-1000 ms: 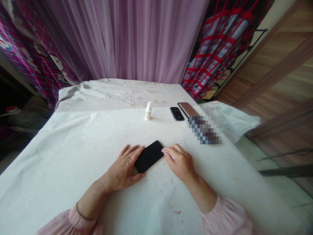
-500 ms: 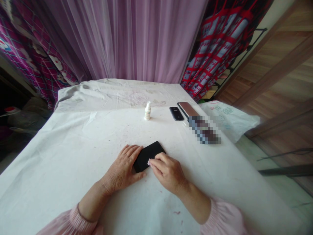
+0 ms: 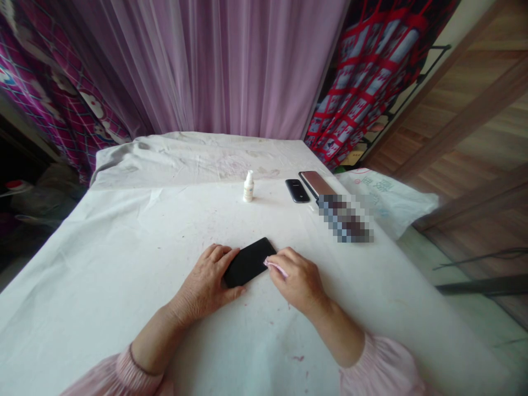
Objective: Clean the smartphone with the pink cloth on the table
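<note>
A black smartphone lies slantwise on the white-covered table, its dark face up. My left hand grips its left end, with fingers at the far edge and the thumb along the near edge. Bunched in my right hand is a small pinkish cloth. The cloth's tip touches or hovers at the phone's right end; I cannot tell which. Most of the cloth is hidden inside the closed fingers. Beyond the phone stands a small white pump bottle, upright.
A small dark phone and a rose-coloured phone lie at the back right, beside a pixelated patch. A white plastic bag sits past the table's right edge. Purple curtains hang behind the white tablecloth.
My right hand has shifted right with the cloth, from the middle of the phone to its right end. More of the cloth shows now. My left hand and the phone have stayed almost still.
</note>
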Available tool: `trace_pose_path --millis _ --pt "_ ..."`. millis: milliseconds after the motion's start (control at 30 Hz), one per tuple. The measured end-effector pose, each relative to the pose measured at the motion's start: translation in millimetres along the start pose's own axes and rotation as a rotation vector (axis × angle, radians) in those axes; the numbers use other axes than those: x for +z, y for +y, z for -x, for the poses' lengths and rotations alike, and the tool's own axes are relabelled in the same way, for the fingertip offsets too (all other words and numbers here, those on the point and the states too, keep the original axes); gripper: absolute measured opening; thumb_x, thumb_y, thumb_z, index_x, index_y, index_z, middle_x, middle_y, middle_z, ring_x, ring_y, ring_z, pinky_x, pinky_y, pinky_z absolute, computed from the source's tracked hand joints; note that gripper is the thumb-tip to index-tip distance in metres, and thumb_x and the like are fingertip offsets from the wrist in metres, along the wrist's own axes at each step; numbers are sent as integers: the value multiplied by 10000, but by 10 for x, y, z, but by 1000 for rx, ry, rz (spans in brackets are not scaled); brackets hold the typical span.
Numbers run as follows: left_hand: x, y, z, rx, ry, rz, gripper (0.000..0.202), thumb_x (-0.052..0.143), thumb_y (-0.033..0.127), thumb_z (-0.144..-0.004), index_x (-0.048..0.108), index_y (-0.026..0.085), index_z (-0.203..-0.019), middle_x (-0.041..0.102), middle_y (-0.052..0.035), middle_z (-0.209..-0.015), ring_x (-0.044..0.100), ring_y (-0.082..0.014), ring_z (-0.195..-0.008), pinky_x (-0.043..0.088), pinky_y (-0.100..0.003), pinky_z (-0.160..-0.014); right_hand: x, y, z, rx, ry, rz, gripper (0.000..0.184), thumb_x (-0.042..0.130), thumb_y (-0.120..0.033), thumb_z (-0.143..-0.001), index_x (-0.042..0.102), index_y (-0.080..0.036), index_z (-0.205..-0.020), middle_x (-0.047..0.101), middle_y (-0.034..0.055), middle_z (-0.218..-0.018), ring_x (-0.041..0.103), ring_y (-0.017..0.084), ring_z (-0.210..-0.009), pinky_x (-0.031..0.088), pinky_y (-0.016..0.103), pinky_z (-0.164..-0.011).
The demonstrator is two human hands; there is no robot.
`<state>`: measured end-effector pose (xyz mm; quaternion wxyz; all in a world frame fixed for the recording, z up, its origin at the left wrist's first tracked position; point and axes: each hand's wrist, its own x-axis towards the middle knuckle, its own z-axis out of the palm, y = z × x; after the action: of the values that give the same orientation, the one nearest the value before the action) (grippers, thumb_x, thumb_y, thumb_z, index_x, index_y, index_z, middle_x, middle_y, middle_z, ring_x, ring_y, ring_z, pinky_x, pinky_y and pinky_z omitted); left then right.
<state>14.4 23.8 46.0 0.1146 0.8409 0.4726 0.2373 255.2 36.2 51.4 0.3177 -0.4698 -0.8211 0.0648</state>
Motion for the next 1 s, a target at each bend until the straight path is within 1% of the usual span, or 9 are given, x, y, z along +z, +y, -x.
trace_pose_path --millis 200,333,500,567,600,733,800,867,1000 --pt "-30 6 -11 7 -5 -13 656 673 447 -791 500 157 -1353 613 -141 -1149 562 -297 -1061 491 -483 -942 -32 78 -7 67 13 16 164 564 -167 -863 712 -237 -865 694 23 -839 657 132 -750 470 205 -716" --pt "-59 -82 16 30 -15 -49 669 635 434 -828 428 183 -1412 618 -141 -1237 560 -307 -1151 389 -549 -1060 -44 79 -1 66 -8 -25 154 567 -164 -850 707 -228 -853 687 23 -823 659 134 -737 474 209 -701" --pt "-100 -196 57 8 -57 -134 592 510 363 -904 352 229 -1459 511 -122 -1434 404 -329 -1363 266 -600 -1125 -31 31 19 29 -81 -150 175 557 -139 -822 704 -230 -852 681 22 -816 656 135 -735 494 215 -706" --pt "-96 -198 63 6 -54 -179 581 491 358 -912 354 220 -1460 470 -122 -1472 363 -330 -1393 223 -608 -1140 -24 15 25 16 -97 -187 180 553 -136 -819 701 -234 -848 680 21 -815 654 135 -740 498 216 -708" --pt "-88 -189 63 8 -53 -197 592 496 387 -914 355 212 -1462 460 -128 -1480 357 -333 -1396 208 -610 -1145 -21 11 26 14 -99 -199 178 554 -137 -820 700 -234 -847 679 20 -814 654 134 -740 498 216 -707" --pt "-37 -121 42 1 -46 -238 711 499 575 -902 345 179 -1472 467 -162 -1469 377 -354 -1380 185 -624 -1143 -23 18 22 12 -109 -230 162 565 -150 -833 702 -235 -852 674 19 -820 652 133 -742 494 219 -705" --pt "-14 -97 23 -24 -34 -249 667 449 567 -934 357 178 -1468 495 -164 -1444 416 -342 -1354 176 -630 -1143 -28 32 17 12 -119 -240 154 574 -155 -837 705 -233 -856 671 18 -818 652 134 -745 494 221 -705" --pt "0 -90 1 -49 -28 -253 580 401 513 -971 390 189 -1452 530 -154 -1410 459 -321 -1323 171 -630 -1145 -28 51 13 13 -125 -249 147 583 -159 -843 710 -231 -864 671 17 -825 653 134 -754 496 220 -709" --pt "3 -114 -35 -42 -48 -258 511 391 461 -987 446 190 -1417 546 -153 -1384 496 -306 -1293 185 -625 -1145 -3 95 -3 38 -100 -243 159 580 -178 -875 724 -239 -897 671 19 -848 653 125 -755 500 210 -706"
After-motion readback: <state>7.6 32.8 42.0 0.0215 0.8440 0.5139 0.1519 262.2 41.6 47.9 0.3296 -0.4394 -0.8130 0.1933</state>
